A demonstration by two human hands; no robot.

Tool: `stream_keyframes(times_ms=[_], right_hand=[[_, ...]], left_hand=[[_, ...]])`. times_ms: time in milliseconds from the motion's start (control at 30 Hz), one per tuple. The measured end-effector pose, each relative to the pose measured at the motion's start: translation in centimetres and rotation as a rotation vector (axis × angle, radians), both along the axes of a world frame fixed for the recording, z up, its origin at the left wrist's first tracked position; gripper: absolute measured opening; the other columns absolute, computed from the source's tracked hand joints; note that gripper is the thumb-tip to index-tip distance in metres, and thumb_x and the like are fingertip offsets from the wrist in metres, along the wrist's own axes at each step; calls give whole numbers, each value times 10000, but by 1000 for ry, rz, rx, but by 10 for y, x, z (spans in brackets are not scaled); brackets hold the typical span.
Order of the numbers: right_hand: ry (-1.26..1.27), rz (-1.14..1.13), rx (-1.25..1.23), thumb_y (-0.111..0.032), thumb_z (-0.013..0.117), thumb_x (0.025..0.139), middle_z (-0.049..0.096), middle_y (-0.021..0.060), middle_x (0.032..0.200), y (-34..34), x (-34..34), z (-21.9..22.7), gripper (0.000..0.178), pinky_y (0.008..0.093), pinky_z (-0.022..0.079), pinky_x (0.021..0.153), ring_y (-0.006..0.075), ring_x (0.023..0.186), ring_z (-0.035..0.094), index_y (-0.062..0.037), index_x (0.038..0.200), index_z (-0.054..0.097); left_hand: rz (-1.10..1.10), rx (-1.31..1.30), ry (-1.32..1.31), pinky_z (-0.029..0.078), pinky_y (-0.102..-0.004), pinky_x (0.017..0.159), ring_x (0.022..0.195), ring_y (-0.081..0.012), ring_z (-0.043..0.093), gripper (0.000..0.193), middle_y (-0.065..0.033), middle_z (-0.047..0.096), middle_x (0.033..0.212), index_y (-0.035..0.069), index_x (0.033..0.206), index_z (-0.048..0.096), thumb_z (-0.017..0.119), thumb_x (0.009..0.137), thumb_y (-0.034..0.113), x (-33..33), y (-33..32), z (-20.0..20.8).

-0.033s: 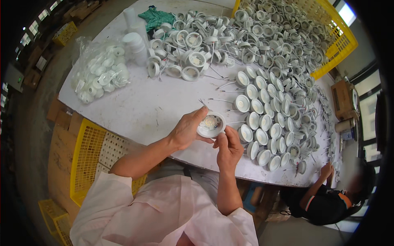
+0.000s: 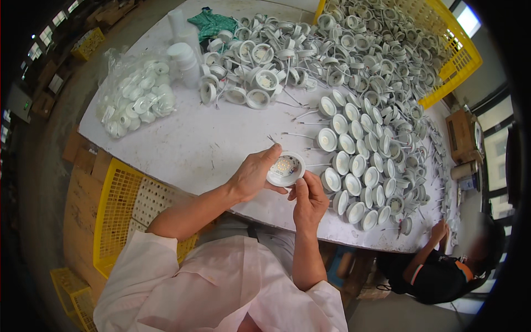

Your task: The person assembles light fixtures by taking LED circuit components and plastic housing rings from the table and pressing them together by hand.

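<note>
Above the near part of the white table, both hands hold one round white downlight [image 2: 286, 167] with its LED board facing up, uncovered. My left hand [image 2: 253, 176] is closed on its left side, thumb on the rim. At the lower right of the rim, the fingers of my right hand [image 2: 311, 200] pinch the edge. A short wire sticks out past my left thumb. Just right of my hands stand rows of downlights with milky covers [image 2: 353, 183], their wires trailing left. Farther back lies a large heap of uncovered downlights [image 2: 354, 41].
On the table's left lies a clear bag of white round covers [image 2: 138, 102], beside stacked white discs [image 2: 183, 58] and a green cloth [image 2: 213, 25]. A yellow basket [image 2: 467, 58] leans over the heap. Another yellow basket [image 2: 113, 202] stands below left. A person [image 2: 442, 271] works at the right.
</note>
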State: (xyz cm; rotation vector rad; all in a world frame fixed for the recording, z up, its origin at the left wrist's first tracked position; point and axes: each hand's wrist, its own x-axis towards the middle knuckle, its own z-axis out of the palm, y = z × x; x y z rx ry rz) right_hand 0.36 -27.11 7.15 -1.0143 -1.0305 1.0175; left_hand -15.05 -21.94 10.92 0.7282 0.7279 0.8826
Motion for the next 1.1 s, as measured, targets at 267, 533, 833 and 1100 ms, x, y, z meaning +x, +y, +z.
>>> stream_keyframes(times_ms=[267, 533, 833, 1100], right_hand=[[32, -102, -54, -12, 594, 903, 635, 76, 901, -6, 1, 3, 219, 220, 469, 526, 79, 622, 562, 53, 1109, 633], [231, -207, -81, -66, 590, 916, 613, 61, 678, -14, 14, 17, 110, 225, 454, 506, 90, 528, 532, 36, 945, 620], [647, 100, -256, -25, 587, 906, 632, 104, 734, -25, -16, 33, 58, 245, 476, 482, 138, 543, 579, -5, 900, 533], [300, 272, -337, -75, 647, 881, 639, 104, 813, -13, -47, 33, 142, 238, 503, 523, 139, 633, 626, -12, 933, 532]], left_hand=[[-153, 310, 261, 585, -280, 618, 808, -129, 643, 515, -92, 658, 955, -27, 1113, 597, 470, 986, 455, 1, -3, 8], [206, 1190, 784, 467, -388, 981, 1152, -306, 576, 697, -179, 607, 1231, 7, 1246, 554, 834, 697, 332, 6, -14, 8], [-66, 993, 822, 487, -375, 914, 1097, -285, 612, 553, -209, 609, 1194, 2, 1224, 548, 742, 801, 301, -19, -33, 12], [66, 566, 487, 507, -283, 733, 896, -136, 591, 437, -99, 610, 1082, -36, 1265, 466, 532, 979, 288, -55, -50, 6]])
